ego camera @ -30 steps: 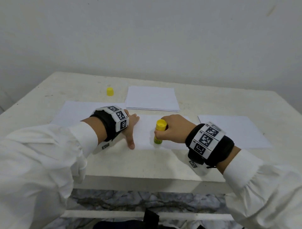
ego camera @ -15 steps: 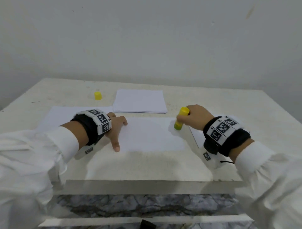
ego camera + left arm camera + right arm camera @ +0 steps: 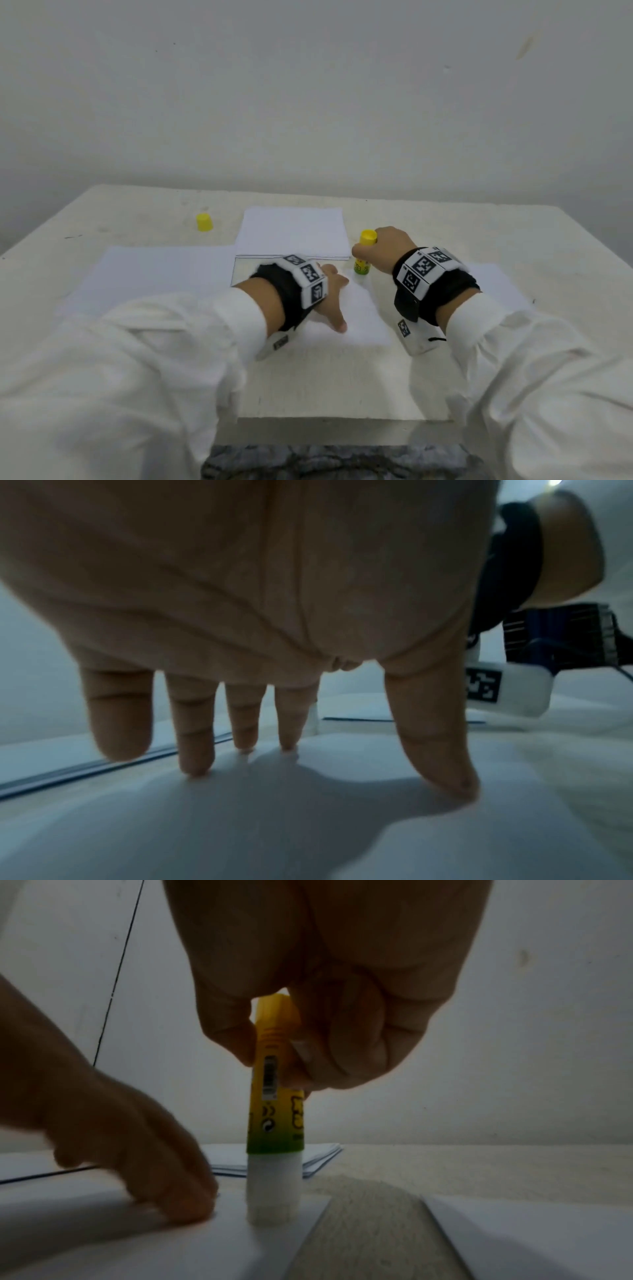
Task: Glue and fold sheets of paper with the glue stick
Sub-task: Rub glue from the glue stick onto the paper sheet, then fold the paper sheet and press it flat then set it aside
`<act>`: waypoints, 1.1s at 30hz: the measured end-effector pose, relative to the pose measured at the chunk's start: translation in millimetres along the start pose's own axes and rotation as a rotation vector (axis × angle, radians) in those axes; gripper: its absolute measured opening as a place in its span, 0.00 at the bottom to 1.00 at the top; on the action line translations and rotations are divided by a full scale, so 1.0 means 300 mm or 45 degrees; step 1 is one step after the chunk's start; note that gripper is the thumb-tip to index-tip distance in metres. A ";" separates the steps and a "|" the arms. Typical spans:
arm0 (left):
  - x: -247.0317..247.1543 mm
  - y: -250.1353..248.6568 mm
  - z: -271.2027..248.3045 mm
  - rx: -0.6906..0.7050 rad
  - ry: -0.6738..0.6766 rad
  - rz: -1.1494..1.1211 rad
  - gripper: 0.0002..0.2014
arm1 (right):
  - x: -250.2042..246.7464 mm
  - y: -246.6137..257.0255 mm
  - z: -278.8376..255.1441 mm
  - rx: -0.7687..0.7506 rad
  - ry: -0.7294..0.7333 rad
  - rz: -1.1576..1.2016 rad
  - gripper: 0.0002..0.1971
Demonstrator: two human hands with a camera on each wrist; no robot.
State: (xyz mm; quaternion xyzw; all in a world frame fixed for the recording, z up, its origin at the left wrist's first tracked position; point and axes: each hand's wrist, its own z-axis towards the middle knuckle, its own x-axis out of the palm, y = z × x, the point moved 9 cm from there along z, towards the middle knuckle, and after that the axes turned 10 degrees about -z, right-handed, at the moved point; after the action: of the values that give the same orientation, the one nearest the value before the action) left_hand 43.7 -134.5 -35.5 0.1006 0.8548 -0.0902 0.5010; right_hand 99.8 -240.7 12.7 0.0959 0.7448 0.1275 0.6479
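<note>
A white sheet of paper point(image 3: 363, 315) lies on the table in front of me. My left hand point(image 3: 330, 298) presses flat on it with spread, straight fingers point(image 3: 192, 731). My right hand point(image 3: 383, 251) grips an uncapped yellow-green glue stick point(image 3: 363, 255) upright, its white glue end point(image 3: 273, 1191) touching the sheet's far right corner. In the right wrist view the left hand point(image 3: 143, 1158) lies just left of the stick.
A stack of white paper point(image 3: 291, 233) sits behind the sheet. The yellow cap point(image 3: 204, 222) stands at the back left. One more sheet point(image 3: 154, 274) lies to the left and another point(image 3: 493, 284) to the right. The table's front edge point(image 3: 342, 419) is near me.
My right hand carried the glue stick from the sheet's near edge to its far right corner. My left hand slid from the sheet's left edge rightward toward the stick.
</note>
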 end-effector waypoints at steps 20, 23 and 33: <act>0.025 -0.019 0.029 0.009 0.031 0.081 0.51 | -0.007 -0.087 -0.285 -0.175 0.220 0.239 0.09; 0.035 -0.013 0.015 0.040 0.011 0.055 0.51 | -0.070 -0.139 -0.230 -0.052 0.168 0.866 0.03; 0.052 0.016 -0.014 0.070 -0.048 -0.141 0.48 | -0.034 -0.116 0.082 0.217 -0.159 0.683 0.21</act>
State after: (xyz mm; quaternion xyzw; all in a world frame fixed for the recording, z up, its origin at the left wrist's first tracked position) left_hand 34.1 -127.7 -47.5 0.0653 0.8466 -0.1432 0.5084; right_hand 126.5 -275.1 8.1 0.3511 0.6597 0.2253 0.6251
